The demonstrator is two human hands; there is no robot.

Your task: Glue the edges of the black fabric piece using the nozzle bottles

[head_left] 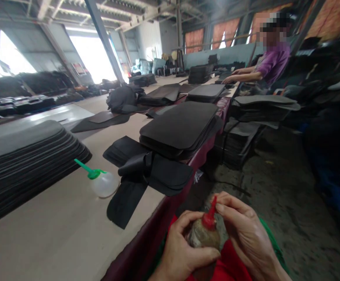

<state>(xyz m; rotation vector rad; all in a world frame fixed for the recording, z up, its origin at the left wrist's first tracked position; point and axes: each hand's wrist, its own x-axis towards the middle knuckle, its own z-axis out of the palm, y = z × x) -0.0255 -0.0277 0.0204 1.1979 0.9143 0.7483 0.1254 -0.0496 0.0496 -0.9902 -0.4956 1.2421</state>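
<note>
My left hand wraps around a small brownish squeeze bottle held over my lap, just off the table's edge. My right hand pinches the bottle's red nozzle cap between thumb and fingers. A second bottle, clear with a green nozzle, lies on its side on the long tan table, to the left of my hands. Beside it lies a loose black fabric piece.
Stacks of black sheets cover the table, with more piled farther along and below it on the right. Another person in a purple top works at the far end. Bare dusty floor lies to the right.
</note>
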